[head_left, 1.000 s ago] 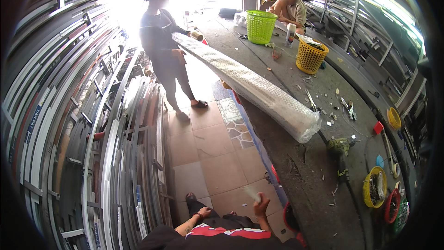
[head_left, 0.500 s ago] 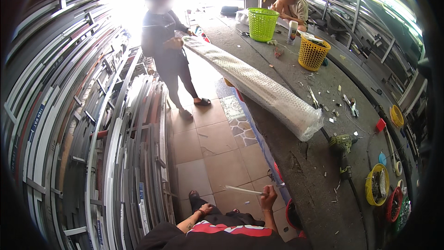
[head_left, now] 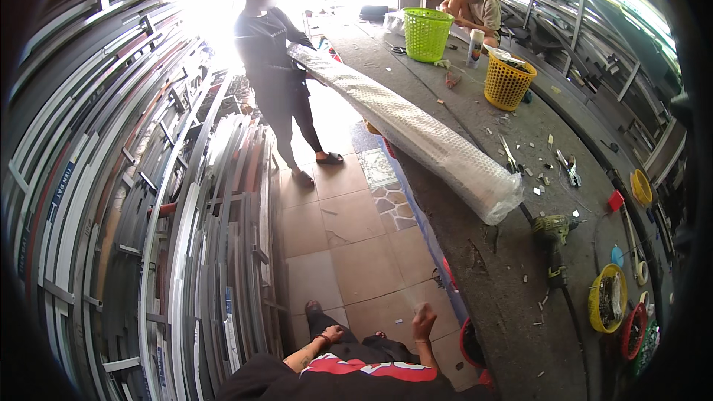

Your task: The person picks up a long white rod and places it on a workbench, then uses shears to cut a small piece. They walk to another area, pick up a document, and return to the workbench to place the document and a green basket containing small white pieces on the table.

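Observation:
Low in the picture, my left hand (head_left: 332, 333) lies open on my dark-clothed thigh, holding nothing. My right hand (head_left: 424, 321) is raised over the tiled floor beside the workbench, its fingers closed. The thin white strip in its grip is smeared by motion and barely shows. A long roll of bubble wrap (head_left: 427, 139), its near end crumpled, lies slanting along the bench edge. At its far end stands a co-worker (head_left: 271, 59) in dark clothes and a cap, with an arm along the roll.
The grey workbench (head_left: 475, 267) carries a drill (head_left: 552, 241), pliers (head_left: 570, 168), a green basket (head_left: 427, 36), a yellow basket (head_left: 509, 82) and a spray can (head_left: 474, 48). Metal profiles (head_left: 178, 252) fill the racks at left. Another person (head_left: 475, 7) sits behind the bench.
The white strip, sharp and pointing left before, is now a blur as my right hand tilts upward. The co-worker has turned toward the roll and lowered a hand. My left hand stays put.

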Tool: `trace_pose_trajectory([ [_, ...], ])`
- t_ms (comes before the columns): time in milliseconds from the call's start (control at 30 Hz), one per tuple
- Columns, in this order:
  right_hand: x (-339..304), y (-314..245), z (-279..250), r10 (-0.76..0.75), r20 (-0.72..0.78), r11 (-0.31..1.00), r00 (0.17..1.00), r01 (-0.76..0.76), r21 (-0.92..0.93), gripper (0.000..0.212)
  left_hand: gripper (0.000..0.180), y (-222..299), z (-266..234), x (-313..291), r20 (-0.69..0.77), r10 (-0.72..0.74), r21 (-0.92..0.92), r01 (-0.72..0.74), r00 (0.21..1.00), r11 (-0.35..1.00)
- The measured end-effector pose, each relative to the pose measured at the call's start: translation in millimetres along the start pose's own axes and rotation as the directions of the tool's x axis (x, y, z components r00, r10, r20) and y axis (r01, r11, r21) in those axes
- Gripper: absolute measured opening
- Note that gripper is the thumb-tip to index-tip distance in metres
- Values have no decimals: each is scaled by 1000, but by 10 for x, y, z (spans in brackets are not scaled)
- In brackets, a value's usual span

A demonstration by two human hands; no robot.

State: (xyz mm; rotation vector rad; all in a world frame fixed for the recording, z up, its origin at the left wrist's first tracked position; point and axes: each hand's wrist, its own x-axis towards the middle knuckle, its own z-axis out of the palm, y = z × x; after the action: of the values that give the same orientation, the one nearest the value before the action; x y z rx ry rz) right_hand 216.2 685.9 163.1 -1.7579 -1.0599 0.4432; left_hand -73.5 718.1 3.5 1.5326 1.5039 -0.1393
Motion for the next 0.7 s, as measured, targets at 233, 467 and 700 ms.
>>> trace_pose_trajectory([
  [233, -70, 93, -108, -84, -34, 995, 996, 82, -51, 19, 30, 83, -2, -77, 2, 58, 10, -58, 998, 998],
  [467, -203, 97, -97, -186, 42, 978, 982, 189, -90, 24, 31, 311, -43, -36, 149, 318, 58, -329, 936, 942],
  [700, -134, 299, -1, 220, -135, 962, 966, -192, 197, 27, 29, 380, -14, -46, 35, 245, -31, -244, 969, 969],
])
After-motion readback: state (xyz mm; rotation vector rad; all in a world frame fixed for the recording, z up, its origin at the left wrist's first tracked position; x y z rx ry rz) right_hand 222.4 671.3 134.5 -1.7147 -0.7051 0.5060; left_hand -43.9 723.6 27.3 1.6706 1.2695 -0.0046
